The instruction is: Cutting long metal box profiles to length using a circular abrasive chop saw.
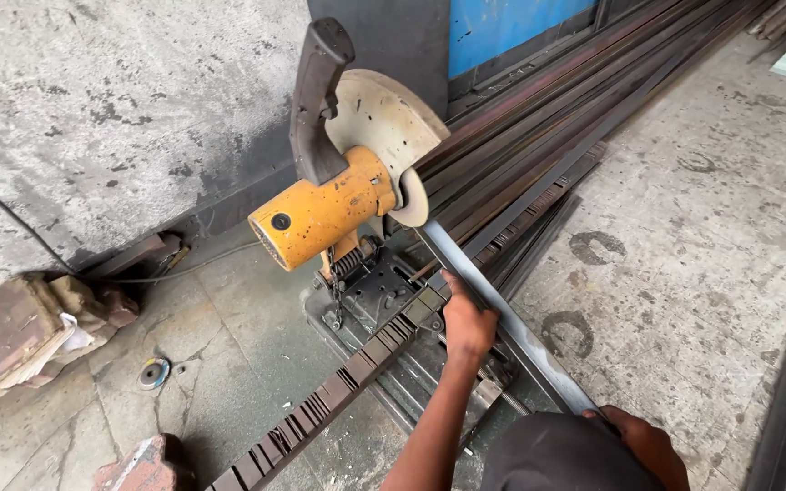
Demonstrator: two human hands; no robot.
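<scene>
Nearest, right hand (pixel 645 441) clamps its fingers on the low end of a flat grey steel bar (pixel 502 314). Left hand (pixel 468 320), arm outstretched, closes over that bar on the chop saw's base (pixel 384 291), below the yellow motor (pixel 325 218) and pale blade guard (pixel 384 118).

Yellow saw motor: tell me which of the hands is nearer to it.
Left. The left hand grips the steel bar just below the yellow saw motor; the right hand holds the bar's near end.
</scene>
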